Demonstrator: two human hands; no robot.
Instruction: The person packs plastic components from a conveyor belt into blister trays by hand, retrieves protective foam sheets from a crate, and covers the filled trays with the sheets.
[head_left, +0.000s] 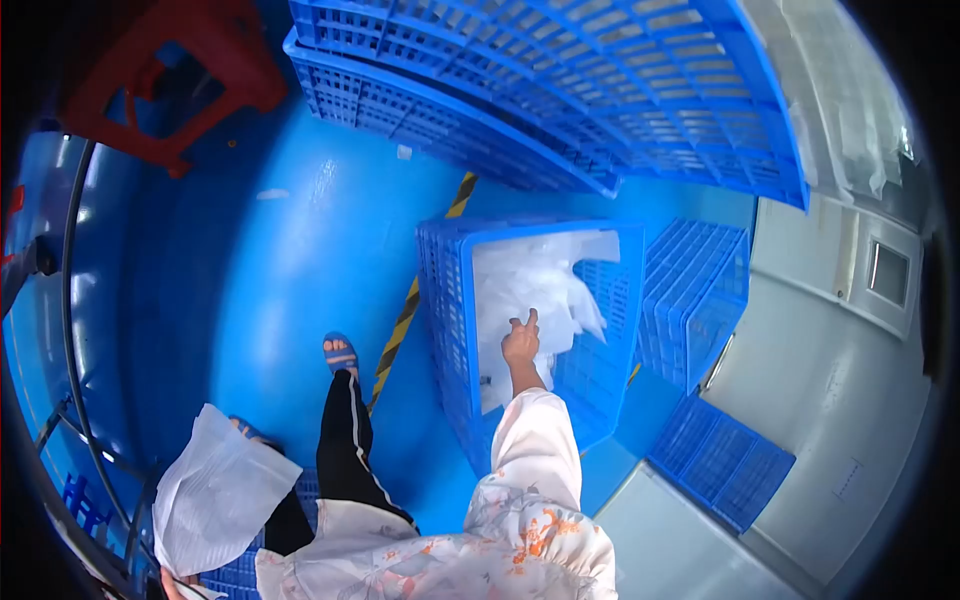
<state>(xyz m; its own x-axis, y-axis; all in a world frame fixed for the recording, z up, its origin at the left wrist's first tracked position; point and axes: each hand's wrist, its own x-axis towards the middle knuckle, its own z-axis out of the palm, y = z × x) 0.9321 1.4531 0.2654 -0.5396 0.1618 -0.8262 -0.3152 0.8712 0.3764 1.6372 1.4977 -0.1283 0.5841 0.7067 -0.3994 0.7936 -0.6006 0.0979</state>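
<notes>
My right hand point(521, 343) reaches into a large blue crate point(632, 340), over a heap of white sheets point(520, 270). Its index finger and another finger point out apart, and nothing shows between them. At the lower left edge, a small part of my left hand point(170, 586) shows beside a white sheet point(215, 490). That sheet spreads over my leg, and its lower edge meets the hand. The fingers of my left hand are mostly hidden.
Big blue crates point(560, 90) stand beyond the open one. More blue crates point(692, 300) stand to the right, near a pale wall point(800, 400). A red stool point(170, 80) is at the upper left. Yellow-black tape point(405, 315) marks the blue floor.
</notes>
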